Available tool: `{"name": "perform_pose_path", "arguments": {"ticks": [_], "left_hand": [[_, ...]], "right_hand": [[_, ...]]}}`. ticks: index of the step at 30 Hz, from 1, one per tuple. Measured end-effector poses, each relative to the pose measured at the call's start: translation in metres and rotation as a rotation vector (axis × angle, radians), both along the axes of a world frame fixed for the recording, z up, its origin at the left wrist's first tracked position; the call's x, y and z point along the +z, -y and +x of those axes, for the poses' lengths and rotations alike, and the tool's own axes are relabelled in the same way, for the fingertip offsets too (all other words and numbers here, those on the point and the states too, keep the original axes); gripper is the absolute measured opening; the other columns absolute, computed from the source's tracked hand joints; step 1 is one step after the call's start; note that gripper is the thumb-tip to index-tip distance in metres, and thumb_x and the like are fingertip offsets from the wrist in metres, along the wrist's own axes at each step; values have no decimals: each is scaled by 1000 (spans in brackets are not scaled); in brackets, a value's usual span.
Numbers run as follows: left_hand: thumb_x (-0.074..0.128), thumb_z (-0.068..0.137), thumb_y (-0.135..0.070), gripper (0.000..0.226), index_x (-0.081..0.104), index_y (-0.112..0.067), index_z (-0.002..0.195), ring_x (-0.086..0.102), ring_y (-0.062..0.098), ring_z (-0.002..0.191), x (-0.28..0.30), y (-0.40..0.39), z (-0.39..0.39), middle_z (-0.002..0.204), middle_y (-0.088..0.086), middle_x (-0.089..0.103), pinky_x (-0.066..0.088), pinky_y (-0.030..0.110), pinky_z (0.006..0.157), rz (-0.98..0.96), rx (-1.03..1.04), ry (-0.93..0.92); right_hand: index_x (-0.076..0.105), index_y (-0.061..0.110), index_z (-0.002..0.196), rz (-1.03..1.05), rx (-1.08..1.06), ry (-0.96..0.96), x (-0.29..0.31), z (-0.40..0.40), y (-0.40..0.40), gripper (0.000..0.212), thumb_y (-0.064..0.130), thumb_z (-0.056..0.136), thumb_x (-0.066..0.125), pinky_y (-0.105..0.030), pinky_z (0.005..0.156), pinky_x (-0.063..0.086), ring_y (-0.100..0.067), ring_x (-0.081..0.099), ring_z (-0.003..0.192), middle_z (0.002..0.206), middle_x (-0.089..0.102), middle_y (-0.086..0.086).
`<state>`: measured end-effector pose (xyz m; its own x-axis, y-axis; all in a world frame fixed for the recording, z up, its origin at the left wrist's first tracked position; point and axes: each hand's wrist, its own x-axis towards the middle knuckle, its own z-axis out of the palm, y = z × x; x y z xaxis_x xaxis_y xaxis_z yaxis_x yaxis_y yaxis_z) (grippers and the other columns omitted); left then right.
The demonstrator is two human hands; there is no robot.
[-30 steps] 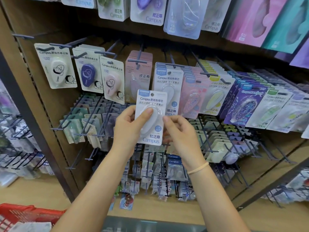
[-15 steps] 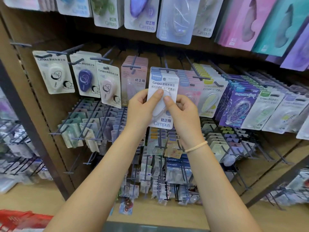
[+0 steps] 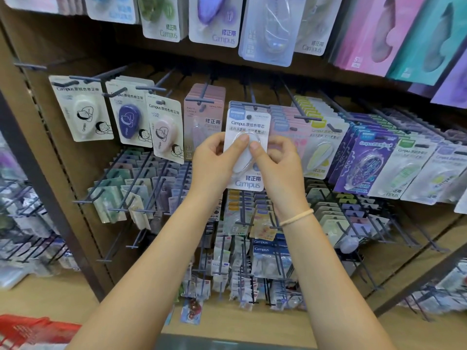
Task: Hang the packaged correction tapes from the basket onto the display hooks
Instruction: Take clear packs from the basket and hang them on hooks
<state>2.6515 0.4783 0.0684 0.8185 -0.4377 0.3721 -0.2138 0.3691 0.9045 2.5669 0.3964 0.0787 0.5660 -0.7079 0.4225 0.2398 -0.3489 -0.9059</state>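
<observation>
My left hand [image 3: 214,160] and right hand [image 3: 278,160] pinching white correction tape pack [image 3: 249,127] by its side edges, hang-hole at hook [image 3: 254,107] tip, packed pink cards [image 3: 285,122] touching its right edge

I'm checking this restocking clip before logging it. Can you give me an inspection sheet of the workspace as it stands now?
Surface: brown shelf wall with rows of grey hooks.
Job's things: white pack held up at its hook, in front of matching packs; red basket at bottom left corner.
Clutter: cartoon packs at left, purple packs at right, small packs on lower hooks.
Grips: left hand and right hand each pinch the white pack, thumbs on its clear bubble.
Cables: nothing seen.
Surroundings: larger pink and teal packs hang above.
</observation>
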Motion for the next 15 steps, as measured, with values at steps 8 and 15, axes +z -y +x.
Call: {"name": "perform_pose_path", "arguments": {"ticks": [8,15], "left_hand": [[66,100,-30,56,39,-52,144,58,28,70,-38,-7,15,80,18,62,52,37,66,212,81,399],[61,102,-31,60,36,-43,155,50,10,63,-31,12,40,75,15,60,52,35,72,336,148,452]], "right_hand": [[43,37,146,-402,-119,-94,-40,4,19,50,29,100,60,-23,75,45,-9,49,79,116,59,8],[36,38,152,-500,-199,-247,-34,22,33,54,33,101,56,-35,65,46,-15,51,65,65,46,14]]}}
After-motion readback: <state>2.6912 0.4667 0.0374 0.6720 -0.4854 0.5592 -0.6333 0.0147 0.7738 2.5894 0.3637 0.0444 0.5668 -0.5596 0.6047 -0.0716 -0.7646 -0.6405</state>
